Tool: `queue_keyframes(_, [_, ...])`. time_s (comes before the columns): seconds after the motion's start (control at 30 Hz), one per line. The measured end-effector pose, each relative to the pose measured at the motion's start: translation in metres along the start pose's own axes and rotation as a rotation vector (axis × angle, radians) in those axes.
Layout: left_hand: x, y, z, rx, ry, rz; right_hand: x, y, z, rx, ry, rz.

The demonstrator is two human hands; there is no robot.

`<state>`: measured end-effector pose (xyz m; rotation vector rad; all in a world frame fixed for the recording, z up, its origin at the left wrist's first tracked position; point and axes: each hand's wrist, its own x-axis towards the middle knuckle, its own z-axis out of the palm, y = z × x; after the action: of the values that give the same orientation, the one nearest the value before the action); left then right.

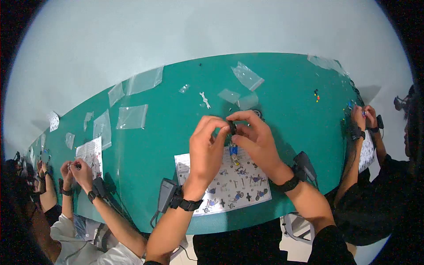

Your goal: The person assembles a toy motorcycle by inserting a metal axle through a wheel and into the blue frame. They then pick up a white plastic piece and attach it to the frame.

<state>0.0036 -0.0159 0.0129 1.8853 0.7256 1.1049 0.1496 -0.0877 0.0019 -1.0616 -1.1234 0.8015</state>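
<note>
Fingers of my left hand [206,143] pinch one side of a small black round part [232,128], which looks like a toy wheel. On its other side, my right hand [256,139] grips the same part between thumb and fingers. Just below hangs a small toy assembly with a blue block [234,150] and a yellow tip; whether it is joined to the black part is hidden by my fingers. Beneath my hands lies a printed instruction sheet [221,185] with pictures of a small vehicle. A dark wheel [258,114] rests on the table behind my right hand.
On the green table [168,145] lie a white wrench [205,100] and several plastic bags, one a clear bag [247,76] at the far side. Small coloured pieces [316,95] sit to the right. Co-workers' hands [78,172] work at left and others [364,115] at right.
</note>
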Motion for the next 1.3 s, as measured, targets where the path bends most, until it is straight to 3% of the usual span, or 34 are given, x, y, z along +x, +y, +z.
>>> queue_keyframes(0.17, [-0.002,-0.003,0.004,0.048,0.005,0.129,0.006,-0.006,-0.01,-0.2,-0.006,0.169])
queue_keyframes(0.3, [-0.001,-0.013,0.006,0.11,0.032,0.289,0.008,-0.007,-0.012,-0.21,-0.054,-0.017])
queue_keyframes(0.47, [-0.004,-0.012,0.009,0.177,0.031,0.274,0.008,-0.003,-0.011,-0.149,-0.105,-0.192])
queue_keyframes(0.57, [-0.004,-0.009,0.011,0.156,0.037,0.252,0.005,-0.018,-0.007,-0.212,-0.039,0.006])
queue_keyframes(0.67, [-0.005,-0.009,0.012,0.127,0.028,0.246,0.01,-0.024,-0.016,-0.273,-0.109,0.158])
queue_keyframes(0.83, [-0.006,-0.01,0.014,0.031,0.018,0.119,0.014,-0.013,-0.02,-0.426,-0.128,-0.276])
queue_keyframes(0.9, [-0.008,-0.01,0.014,-0.03,0.0,-0.001,0.014,-0.011,-0.02,-0.441,-0.109,-0.32])
queue_keyframes(0.97, [-0.007,-0.009,0.013,-0.012,-0.01,0.011,0.012,-0.016,-0.016,-0.37,-0.067,-0.224])
queue_keyframes(1.07, [-0.006,-0.009,0.013,0.017,-0.017,0.069,0.01,-0.025,-0.016,-0.293,-0.124,0.198])
queue_keyframes(1.27, [-0.006,-0.007,0.013,-0.048,-0.049,-0.076,0.015,-0.012,-0.021,-0.424,-0.173,-0.262])
queue_keyframes(1.3, [-0.007,-0.007,0.013,-0.061,-0.05,-0.106,0.014,-0.012,-0.02,-0.379,-0.155,-0.237])
